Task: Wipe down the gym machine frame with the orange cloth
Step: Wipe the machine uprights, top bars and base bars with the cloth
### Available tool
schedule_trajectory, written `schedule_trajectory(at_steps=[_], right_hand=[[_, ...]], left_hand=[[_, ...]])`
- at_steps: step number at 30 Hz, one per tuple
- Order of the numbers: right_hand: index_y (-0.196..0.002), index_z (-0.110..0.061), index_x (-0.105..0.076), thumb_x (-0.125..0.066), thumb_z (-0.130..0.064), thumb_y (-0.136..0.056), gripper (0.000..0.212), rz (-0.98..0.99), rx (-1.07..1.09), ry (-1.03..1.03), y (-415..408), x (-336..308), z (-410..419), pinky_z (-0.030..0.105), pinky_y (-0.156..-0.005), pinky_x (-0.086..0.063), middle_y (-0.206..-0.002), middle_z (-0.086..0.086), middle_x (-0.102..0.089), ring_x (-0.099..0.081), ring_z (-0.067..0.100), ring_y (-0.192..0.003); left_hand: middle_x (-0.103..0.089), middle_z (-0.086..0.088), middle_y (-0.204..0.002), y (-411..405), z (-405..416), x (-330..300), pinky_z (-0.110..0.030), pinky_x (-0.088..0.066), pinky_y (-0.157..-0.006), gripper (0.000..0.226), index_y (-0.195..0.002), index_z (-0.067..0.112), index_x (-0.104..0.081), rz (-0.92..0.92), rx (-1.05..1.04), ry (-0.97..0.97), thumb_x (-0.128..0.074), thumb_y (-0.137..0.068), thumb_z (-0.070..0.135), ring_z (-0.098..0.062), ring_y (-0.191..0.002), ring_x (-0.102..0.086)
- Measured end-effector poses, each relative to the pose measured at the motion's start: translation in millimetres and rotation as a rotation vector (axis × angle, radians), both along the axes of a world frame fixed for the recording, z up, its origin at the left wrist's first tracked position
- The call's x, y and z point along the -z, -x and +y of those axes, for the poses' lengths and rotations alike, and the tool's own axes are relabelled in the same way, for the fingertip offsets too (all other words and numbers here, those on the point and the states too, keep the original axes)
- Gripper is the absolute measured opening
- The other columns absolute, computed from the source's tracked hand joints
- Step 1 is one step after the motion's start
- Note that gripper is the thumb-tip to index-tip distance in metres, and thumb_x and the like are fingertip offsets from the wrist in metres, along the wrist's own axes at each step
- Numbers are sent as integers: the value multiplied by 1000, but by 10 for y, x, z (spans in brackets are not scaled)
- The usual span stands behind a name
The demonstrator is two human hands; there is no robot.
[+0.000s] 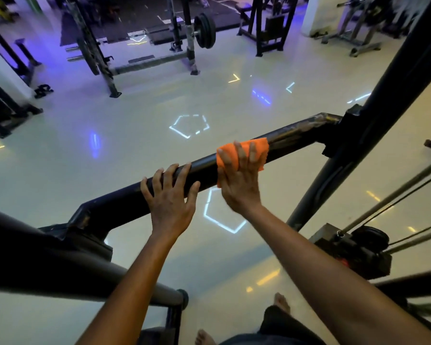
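pressing against the near side of a black frame bar (202, 168), the orange cloth (244, 155) is being held flat there under the right hand (239, 180). the cloth is being draped over the bar's upper side, with its crumpled edge showing beyond the fingertips and a corner hanging below the heel of the palm. the right hand's fingers (253, 151) are being kept straight and spread on the cloth rather than curled round it. just beside it, lower along the same bar, the left hand (169, 195) is being laid on bare metal, its fingers bent over the top of the tube and its thumb stretched toward the cloth; the two hands are being kept close but not touching. the bar is being carried aslant, rising to the right into a bracket on a dark upright post (393, 90) and dropping to the left into a joint on a thicker tube (30, 245). to the right of the arms, cables (408, 232) are being led down to a pulley block (358, 247). bare feet (281, 302) are being shown on the pale glossy floor (135, 135), where glowing pentagon outlines are being mirrored. well beyond, a rack with a loaded barbell plate (204, 31) is being seen among other machines.
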State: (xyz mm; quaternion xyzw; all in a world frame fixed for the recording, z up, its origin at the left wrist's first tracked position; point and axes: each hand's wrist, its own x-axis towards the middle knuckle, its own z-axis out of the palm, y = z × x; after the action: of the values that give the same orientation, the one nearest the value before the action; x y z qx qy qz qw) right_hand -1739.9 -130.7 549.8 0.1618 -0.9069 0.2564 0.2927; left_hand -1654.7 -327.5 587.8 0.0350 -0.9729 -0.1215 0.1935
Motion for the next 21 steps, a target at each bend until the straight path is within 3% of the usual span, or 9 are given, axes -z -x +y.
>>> schedule_trajectory(at_steps=[3, 5, 8, 12, 15, 18, 21], right_hand=[[-167, -28, -42, -39, -41, -116, 53, 1, -204, -82, -85, 55, -103, 75, -126, -11, -178, 14, -22, -2, 48, -166], [-168, -32, -40, -42, -40, -116, 53, 79, -274, -183, 64, 35, 181, 74, -124, -20, -177, 10, -28, -13, 44, -166], [-166, -35, -43, -50, -38, -112, 54, 101, -194, -180, 397, -34, 715, 73, -124, -21, -173, 8, -36, -24, 42, -163], [-161, -40, -49, -46, -47, -113, 48, 6, 2, -71, 434, -42, 760, 77, -125, -5, -172, 4, -36, -18, 42, -164], [-163, -39, -47, -44, -45, -115, 48, 10, -110, -58, 289, 3, 427, 79, -125, -1, -175, 7, -31, -9, 43, -166], [-166, -39, -43, -51, -43, -113, 54, 106, -241, -170, 425, 56, 681, 78, -125, -7, -174, 7, -34, -21, 42, -164], [-164, -40, -45, -59, -40, -107, 59, 201, -218, -250, 727, 91, 1216, 76, -126, -11, -172, 7, -39, -32, 41, -160]], left_hand=[[-46, 0, -157, 43, 139, 9, -62, -10, -128, 50, -158, 36, -45, 17, -66, -2, -47, -110, 53, -33, -150, -36], [-49, -1, -156, 65, 213, 12, -59, -10, -130, 47, -156, 32, -48, 50, -84, -34, -48, -111, 47, -33, -150, -37], [-53, 1, -154, 110, 304, -10, -57, -11, -131, 44, -154, 28, -54, 88, -60, -57, -53, -111, 39, -30, -149, -43], [-53, 3, -150, 231, 557, -41, -60, -15, -129, 42, -151, 28, -57, 119, -53, -71, -55, -110, 36, -26, -144, -48], [-52, 3, -153, 367, 768, 5, -62, -12, -129, 42, -151, 28, -54, 106, -75, -72, -53, -110, 35, -28, -149, -43], [-51, 3, -155, 418, 862, 92, -61, -11, -129, 43, -152, 27, -52, 138, -122, -69, -52, -110, 36, -28, -153, -38], [-49, 4, -157, 420, 905, 162, -60, -7, -130, 48, -155, 29, -49, 165, -156, -53, -54, -108, 38, -30, -154, -36]])
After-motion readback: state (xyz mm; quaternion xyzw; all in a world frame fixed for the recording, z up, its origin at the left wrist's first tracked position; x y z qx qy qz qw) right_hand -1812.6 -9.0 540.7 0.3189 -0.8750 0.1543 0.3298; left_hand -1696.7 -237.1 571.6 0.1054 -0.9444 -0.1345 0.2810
